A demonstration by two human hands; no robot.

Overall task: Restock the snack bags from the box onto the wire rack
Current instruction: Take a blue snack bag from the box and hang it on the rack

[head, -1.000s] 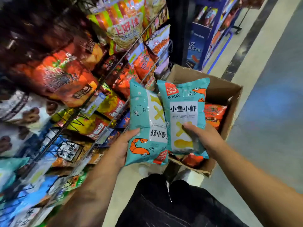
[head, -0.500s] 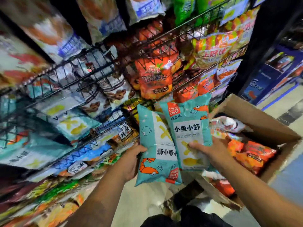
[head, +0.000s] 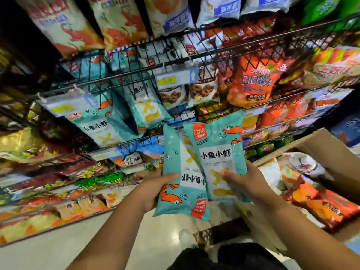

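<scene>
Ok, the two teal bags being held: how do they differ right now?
The left-hand bag is upside down, its print inverted and its red logo at the bottom; the right-hand bag is upright, with its logo at the top. The left-hand bag sits lower, and the right-hand bag overlaps its edge. The left hand grips the first from its side; the right hand spreads fingers over the front of the second. Both show the same teal shrimp design.
</scene>
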